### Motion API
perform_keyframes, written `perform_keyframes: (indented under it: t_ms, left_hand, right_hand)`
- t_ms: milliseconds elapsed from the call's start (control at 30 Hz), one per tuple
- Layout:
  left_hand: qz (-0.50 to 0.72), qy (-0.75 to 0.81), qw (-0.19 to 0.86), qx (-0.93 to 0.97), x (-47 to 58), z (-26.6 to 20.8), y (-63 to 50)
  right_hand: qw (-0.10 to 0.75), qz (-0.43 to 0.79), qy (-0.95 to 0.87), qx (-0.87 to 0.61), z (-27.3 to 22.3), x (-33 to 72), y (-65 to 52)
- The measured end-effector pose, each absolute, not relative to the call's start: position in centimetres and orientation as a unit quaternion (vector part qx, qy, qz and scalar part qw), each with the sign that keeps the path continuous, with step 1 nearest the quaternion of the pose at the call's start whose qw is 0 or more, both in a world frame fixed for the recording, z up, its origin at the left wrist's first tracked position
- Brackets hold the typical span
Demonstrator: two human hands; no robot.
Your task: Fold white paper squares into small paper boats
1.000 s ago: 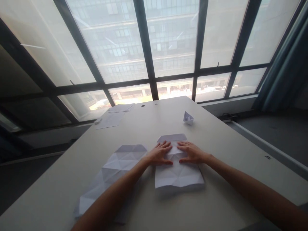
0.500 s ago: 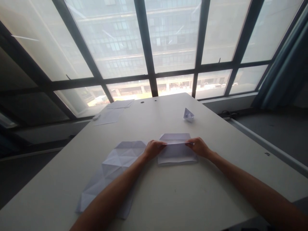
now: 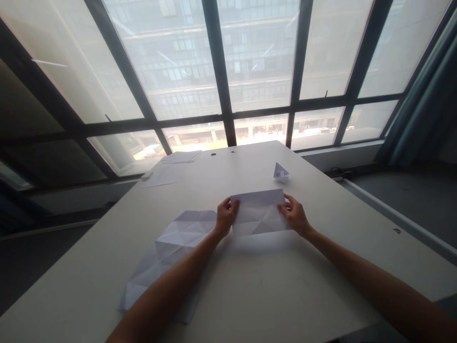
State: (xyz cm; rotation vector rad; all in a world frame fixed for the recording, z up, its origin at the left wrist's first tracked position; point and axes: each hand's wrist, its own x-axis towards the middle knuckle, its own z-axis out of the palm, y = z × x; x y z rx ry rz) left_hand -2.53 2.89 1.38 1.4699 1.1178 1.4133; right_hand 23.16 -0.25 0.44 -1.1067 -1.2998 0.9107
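A folded sheet of paper [image 3: 259, 212], white and creased, is held up a little above the table between my two hands. My left hand [image 3: 225, 214] pinches its left edge, thumb on the near face. On the opposite edge my right hand [image 3: 294, 214] grips it the same way, with the fingers behind. To the left, a larger creased sheet [image 3: 182, 233] lies on the table, partly covered by my left forearm. Beyond my right hand stands a small folded paper boat [image 3: 281, 173].
Several flat paper sheets [image 3: 164, 172] lie at the table's far left, beside a small white object [image 3: 147, 175] I cannot make out. The white table [image 3: 271, 295] reaches toward large windows [image 3: 260, 57]. A blue curtain [image 3: 417, 95] hangs at the right.
The folded paper has been lifted and tilted up off the table, so its creased face shows. Both hands have shifted from its middle fold to its side edges.
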Motion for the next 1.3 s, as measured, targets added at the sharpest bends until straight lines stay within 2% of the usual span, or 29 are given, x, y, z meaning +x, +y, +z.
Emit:
perform_keyframes:
  t_ms: [67,167,267,433,533,633,733,867,1033,1300]
  left_hand:
    - [0.537,0.467,0.362,0.602,-2.7,1.2,3.1]
    - [0.511,0.506,0.225,0.657,-2.9,1.1,3.2]
    - [0.411,0.468,0.108,0.775,-2.7,1.1,2.6]
    - [0.142,0.341,0.111,0.923,-2.0,1.0,0.8]
    - [0.075,0.335,0.103,0.933,-1.8,0.8,0.2]
    - [0.062,0.344,0.084,0.933,-1.7,0.7,0.0]
    - [0.055,0.348,0.067,0.934,-1.4,0.3,0.1]
    - [0.052,0.369,0.057,0.926,-1.2,-0.4,0.3]
    - [0.069,0.394,0.066,0.914,-1.4,-0.5,0.5]
    - [0.125,0.405,0.034,0.905,-1.3,-0.1,0.6]
  right_hand:
    - [0.559,0.378,-0.554,-0.488,0.2,23.3,-0.1]
    - [0.528,0.356,-0.578,-0.511,-0.6,23.6,0.4]
    - [0.491,0.313,-0.617,-0.529,-1.3,23.7,0.8]
    - [0.422,0.216,-0.676,-0.565,-1.9,23.4,1.0]
    - [0.355,0.124,-0.715,-0.588,-1.6,23.3,0.7]
    - [0.28,0.022,-0.759,-0.588,-1.1,22.7,0.0]
    - [0.241,-0.025,-0.785,-0.57,-1.0,20.7,-0.6]
    - [0.189,0.03,-0.812,-0.552,-2.3,16.9,-0.5]
    - [0.165,0.061,-0.814,-0.554,-3.4,16.0,0.4]
    - [0.136,0.103,-0.903,-0.393,-1.2,20.1,1.5]
